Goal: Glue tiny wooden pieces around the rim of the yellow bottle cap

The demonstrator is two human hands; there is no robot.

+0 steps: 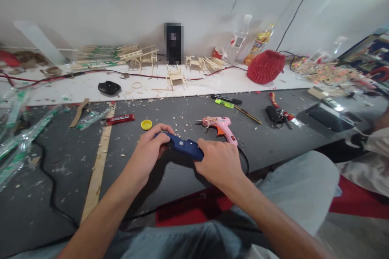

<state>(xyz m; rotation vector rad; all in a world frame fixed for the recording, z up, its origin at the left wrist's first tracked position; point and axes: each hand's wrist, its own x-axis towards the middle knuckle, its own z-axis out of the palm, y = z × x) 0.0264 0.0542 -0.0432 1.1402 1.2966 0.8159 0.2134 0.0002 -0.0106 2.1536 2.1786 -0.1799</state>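
Note:
Both hands hold a blue hand tool [188, 146] with a round metal screw on its face, above the grey table. Its exact kind is not clear. My left hand [152, 143] is closed on the left end, thumb on top. My right hand [220, 161] wraps round the right end. Just beyond my right hand lies a pink hot glue gun [225, 123], its nozzle to the left. A yellow cap [146, 124] and a red tube [120, 119] lie beyond my left hand.
Small wooden models [175, 77] line the white board by the wall. A red bristly object [266, 66] and bottles [239, 40] stand at back right. A black marker [232, 100], pencil [249, 114] and keys [278, 116] lie right. Another person's sleeve [377, 143] shows at right.

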